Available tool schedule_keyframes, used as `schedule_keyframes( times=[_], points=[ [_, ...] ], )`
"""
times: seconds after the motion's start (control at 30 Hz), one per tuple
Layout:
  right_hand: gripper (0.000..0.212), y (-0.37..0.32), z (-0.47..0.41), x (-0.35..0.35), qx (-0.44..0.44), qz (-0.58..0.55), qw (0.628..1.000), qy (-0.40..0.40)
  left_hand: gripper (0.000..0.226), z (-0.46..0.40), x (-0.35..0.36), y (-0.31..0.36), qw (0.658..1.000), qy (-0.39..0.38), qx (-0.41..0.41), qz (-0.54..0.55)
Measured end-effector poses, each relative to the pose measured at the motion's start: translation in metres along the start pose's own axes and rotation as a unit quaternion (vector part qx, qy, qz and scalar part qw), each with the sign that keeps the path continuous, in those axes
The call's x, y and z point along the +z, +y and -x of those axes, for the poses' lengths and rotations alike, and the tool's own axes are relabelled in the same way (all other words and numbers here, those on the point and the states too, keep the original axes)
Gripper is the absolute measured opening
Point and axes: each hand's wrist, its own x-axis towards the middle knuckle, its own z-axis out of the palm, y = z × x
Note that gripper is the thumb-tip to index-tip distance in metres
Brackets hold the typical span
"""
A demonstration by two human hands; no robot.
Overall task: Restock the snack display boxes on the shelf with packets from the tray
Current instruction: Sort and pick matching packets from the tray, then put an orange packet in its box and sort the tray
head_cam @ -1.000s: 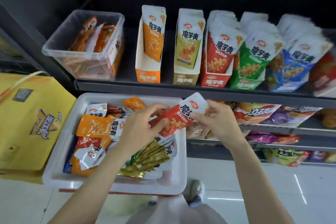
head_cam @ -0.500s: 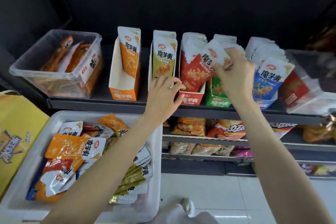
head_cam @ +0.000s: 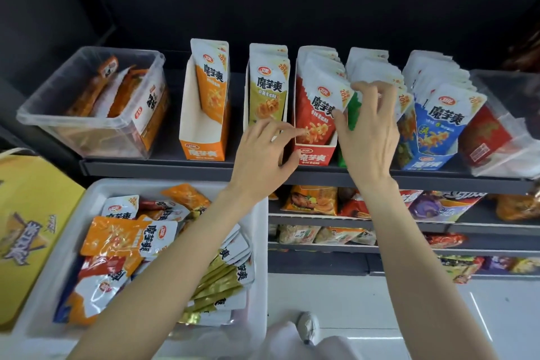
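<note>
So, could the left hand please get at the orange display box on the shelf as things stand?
Probably yes: the left hand holds nothing, and the orange display box stands just beside it with its front unobstructed.

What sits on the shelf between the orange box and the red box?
In the head view, the yellow-green display box stands between the orange box and the red box, holding few packets.

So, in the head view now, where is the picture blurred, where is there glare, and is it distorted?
Head view: the clear bin at the far right is smeared and soft; the left hand has slightly blurred fingertips; white glare streaks lie on the floor; the wide lens bends the shelf edge and the frame's sides; the shelf's back is dark, without detail.
</note>
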Motion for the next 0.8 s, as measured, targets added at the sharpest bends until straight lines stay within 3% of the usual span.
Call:
schedule_keyframes(
  times=[0.1, 0.17, 0.23, 0.3, 0.37, 0.5, 0.63, 0.8],
  points=[
    [0.023, -0.015, 0.034, -0.014, -0.012, -0.138, 0.99, -0.005, 0.025, 0.015, -0.023, 0.007, 0.988, 0.097, -0.026, 0.115],
    [0.019, -0.034, 0.061, -0.022, 0.02, -0.239, 0.967, -0.087, 0.022, 0.04, -0.04, 0.005, 0.976, 0.141, -0.054, 0.158],
    [0.015, -0.053, 0.089, -0.02, 0.014, -0.278, 0.943, -0.182, 0.02, 0.073, -0.056, -0.006, 0.971, 0.139, -0.107, 0.165],
    [0.016, -0.07, 0.114, -0.006, -0.03, -0.278, 0.92, -0.275, 0.022, 0.109, -0.071, -0.028, 0.974, 0.079, -0.16, 0.137],
    [0.022, -0.086, 0.134, 0.012, -0.061, -0.26, 0.895, -0.357, 0.033, 0.146, -0.081, -0.057, 0.977, -0.04, -0.198, 0.062],
    [0.026, -0.114, 0.162, 0.051, -0.1, -0.197, 0.85, -0.478, 0.055, 0.204, -0.099, -0.103, 0.939, -0.229, -0.235, -0.107],
    [0.043, -0.145, 0.179, 0.085, -0.133, -0.167, 0.823, -0.527, 0.056, 0.227, -0.113, -0.117, 0.923, -0.249, -0.262, -0.136],
    [0.053, -0.182, 0.191, 0.119, -0.112, -0.062, 0.837, -0.531, 0.063, 0.239, -0.116, -0.124, 0.913, -0.265, -0.274, -0.141]
  ],
)
